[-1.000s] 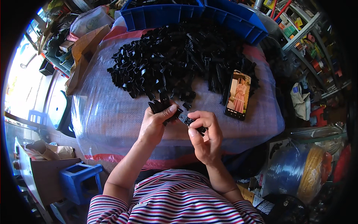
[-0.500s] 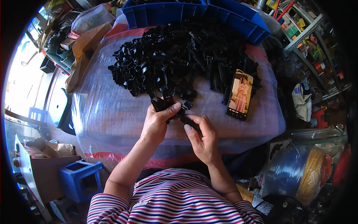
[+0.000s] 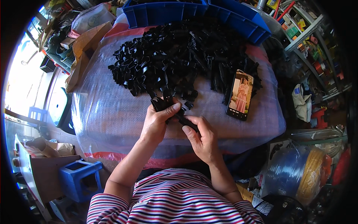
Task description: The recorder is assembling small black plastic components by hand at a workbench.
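My left hand (image 3: 156,121) is closed round several small black plastic parts (image 3: 159,104), with the thumb pressed on top of them. Between thumb and fingers, my right hand (image 3: 203,138) pinches the lower end of a dark elongated part (image 3: 188,123) whose other end reaches the left hand's bunch. What exactly these parts are is too dark to tell. Just beyond both hands spreads a large heap of black plastic pieces (image 3: 149,63), bent clip-like ones at the left and longer strips (image 3: 216,72) at the right.
The heap lies on a bulky bale wrapped in woven plastic (image 3: 108,115). A phone (image 3: 239,95) with a lit screen rests against the heap's right side. Blue bins (image 3: 164,15) stand at the far edge. A blue stool (image 3: 80,179) is at lower left, wrapped coils (image 3: 294,170) at lower right.
My right hand has shifted very slightly left with the part in its pinch. The left hand keeps its hold and place.
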The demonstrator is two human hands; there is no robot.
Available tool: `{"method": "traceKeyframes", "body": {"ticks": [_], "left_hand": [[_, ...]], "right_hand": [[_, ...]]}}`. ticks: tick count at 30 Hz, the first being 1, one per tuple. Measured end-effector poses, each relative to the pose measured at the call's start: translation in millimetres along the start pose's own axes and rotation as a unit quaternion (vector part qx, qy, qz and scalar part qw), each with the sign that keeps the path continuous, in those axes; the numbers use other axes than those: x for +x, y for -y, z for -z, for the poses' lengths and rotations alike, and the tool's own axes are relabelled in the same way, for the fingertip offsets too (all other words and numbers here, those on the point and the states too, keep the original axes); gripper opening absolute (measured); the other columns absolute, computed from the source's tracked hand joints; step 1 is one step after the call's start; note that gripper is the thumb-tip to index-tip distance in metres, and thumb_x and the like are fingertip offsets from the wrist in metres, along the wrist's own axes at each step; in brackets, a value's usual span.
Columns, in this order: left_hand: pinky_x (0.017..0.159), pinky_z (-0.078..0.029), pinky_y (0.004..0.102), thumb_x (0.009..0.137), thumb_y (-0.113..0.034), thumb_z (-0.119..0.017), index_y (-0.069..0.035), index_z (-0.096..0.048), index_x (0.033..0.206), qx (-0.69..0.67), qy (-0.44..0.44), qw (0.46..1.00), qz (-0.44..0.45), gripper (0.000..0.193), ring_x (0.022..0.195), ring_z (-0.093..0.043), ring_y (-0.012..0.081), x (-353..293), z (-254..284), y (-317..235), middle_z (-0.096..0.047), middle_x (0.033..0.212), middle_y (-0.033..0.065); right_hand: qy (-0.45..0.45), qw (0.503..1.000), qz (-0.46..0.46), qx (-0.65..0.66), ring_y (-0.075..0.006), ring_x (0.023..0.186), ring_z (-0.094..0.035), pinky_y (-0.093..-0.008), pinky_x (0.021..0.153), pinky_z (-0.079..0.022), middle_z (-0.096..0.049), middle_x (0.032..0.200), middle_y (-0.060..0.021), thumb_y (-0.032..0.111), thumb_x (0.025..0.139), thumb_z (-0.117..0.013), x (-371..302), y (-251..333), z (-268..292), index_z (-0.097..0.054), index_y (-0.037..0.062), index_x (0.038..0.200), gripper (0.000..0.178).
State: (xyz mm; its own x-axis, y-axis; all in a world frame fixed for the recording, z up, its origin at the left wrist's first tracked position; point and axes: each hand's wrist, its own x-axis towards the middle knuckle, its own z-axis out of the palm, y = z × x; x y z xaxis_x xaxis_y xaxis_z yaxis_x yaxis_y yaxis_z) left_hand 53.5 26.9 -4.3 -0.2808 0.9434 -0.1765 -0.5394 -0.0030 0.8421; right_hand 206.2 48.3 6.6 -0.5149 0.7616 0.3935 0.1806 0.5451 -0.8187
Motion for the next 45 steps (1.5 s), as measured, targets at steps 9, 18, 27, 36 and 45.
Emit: {"method": "traceKeyframes", "body": {"ticks": [9,18,27,36,45], "left_hand": [[0.061,-0.042,0.0229,0.075,-0.012,-0.068,-0.005,-0.060,0.087,-0.007,-0.002,1.000,0.010,0.016,0.071,-0.053,0.0097,0,0,-2,-0.057,0.078,0.0002],[0.059,-0.042,0.0240,0.077,-0.013,-0.066,-0.003,-0.056,0.089,-0.009,-0.013,1.000,0.005,0.019,0.071,-0.056,0.0127,1,0,-2,-0.056,0.076,0.0028],[0.061,-0.045,0.0252,0.076,-0.013,-0.066,-0.002,-0.057,0.089,0.049,0.012,0.998,-0.032,0.019,0.069,-0.056,0.0136,0,-1,-4,-0.056,0.076,0.0044],[0.062,-0.045,0.0234,0.077,-0.006,-0.064,0.000,-0.058,0.082,0.175,0.029,0.977,-0.119,0.010,0.066,-0.055,0.0089,-7,-7,-11,-0.059,0.071,0.0030],[0.062,-0.046,0.0234,0.078,-0.003,-0.063,0.002,-0.056,0.094,0.149,0.056,0.979,-0.126,0.018,0.070,-0.057,0.0109,-13,-3,-7,-0.061,0.079,0.0061]], "right_hand": [[0.005,1.000,-0.006,0.005,-0.0278,0.071,-0.060,-0.0312,0.058,-0.048,-0.058,0.084,-0.0151,0.013,0.083,-0.061,1,-1,-1,-0.053,-0.0020,0.097,0.022],[-0.023,0.998,-0.055,0.023,-0.0192,0.061,-0.057,-0.0272,0.055,-0.044,-0.058,0.072,-0.0108,0.018,0.087,-0.056,-2,5,8,-0.056,0.0000,0.097,0.020],[-0.027,0.996,-0.081,0.040,-0.0108,0.053,-0.045,-0.0241,0.050,-0.038,-0.050,0.062,-0.0042,0.018,0.089,-0.053,-5,4,12,-0.055,-0.0005,0.094,0.019],[-0.016,0.995,-0.093,0.026,-0.0138,0.050,-0.045,-0.0261,0.049,-0.038,-0.050,0.059,-0.0063,0.018,0.089,-0.053,-4,3,9,-0.054,0.0000,0.091,0.018],[-0.031,0.996,-0.076,0.021,-0.0157,0.052,-0.050,-0.0281,0.049,-0.040,-0.053,0.060,-0.0078,0.018,0.089,-0.053,6,1,-7,-0.051,0.0009,0.085,0.017]]}}
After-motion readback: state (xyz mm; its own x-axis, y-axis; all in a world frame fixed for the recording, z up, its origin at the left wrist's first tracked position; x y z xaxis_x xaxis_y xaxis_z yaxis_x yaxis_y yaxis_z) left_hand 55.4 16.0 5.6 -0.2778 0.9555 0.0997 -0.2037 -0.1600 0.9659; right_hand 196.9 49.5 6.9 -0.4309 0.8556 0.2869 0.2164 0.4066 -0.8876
